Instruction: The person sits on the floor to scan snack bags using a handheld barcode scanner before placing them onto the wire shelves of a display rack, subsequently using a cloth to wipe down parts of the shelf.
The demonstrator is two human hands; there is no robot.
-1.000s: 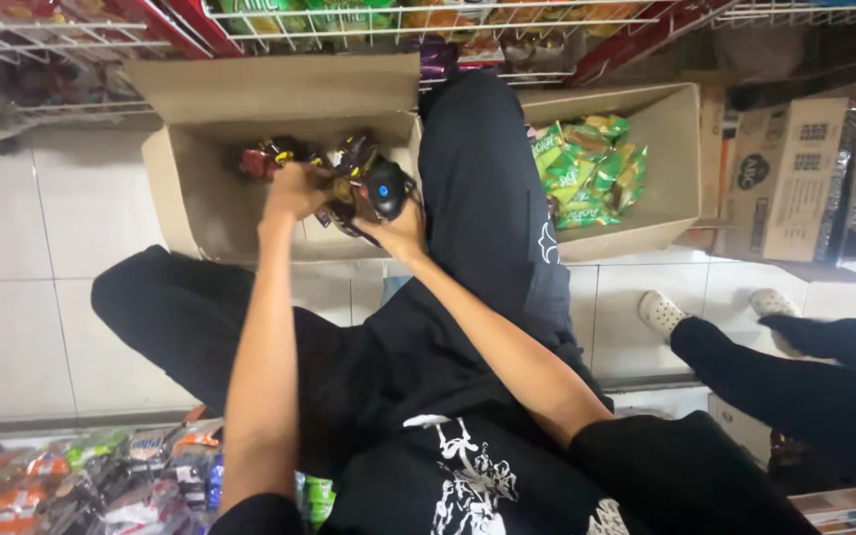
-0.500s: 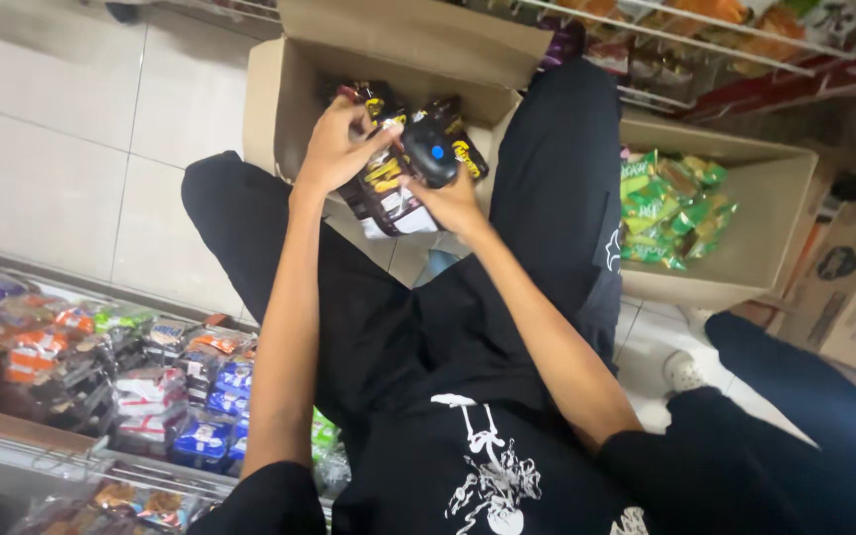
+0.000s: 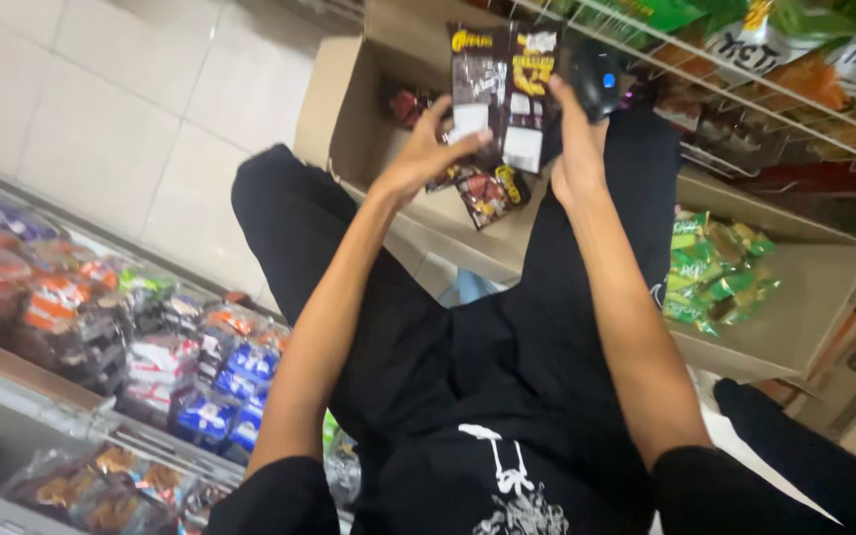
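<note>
Raised from the cardboard box (image 3: 349,109) since a moment ago, two dark snack packets (image 3: 502,84) sit pinched in the left hand (image 3: 426,154); the right hand (image 3: 575,149) grips one black scanner (image 3: 596,74). A second box (image 3: 804,297) holds green packets (image 3: 715,277).

Dark snack packs (image 3: 503,94) w/ white labels, green packs (image 3: 715,277) in box

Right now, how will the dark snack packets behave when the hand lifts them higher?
The dark packets probably flop: several hang fanned from the left hand, lower ones drooping. They look light, pinched by fingers alone. The glossy film may slip. The right hand holds a scanner.
</note>
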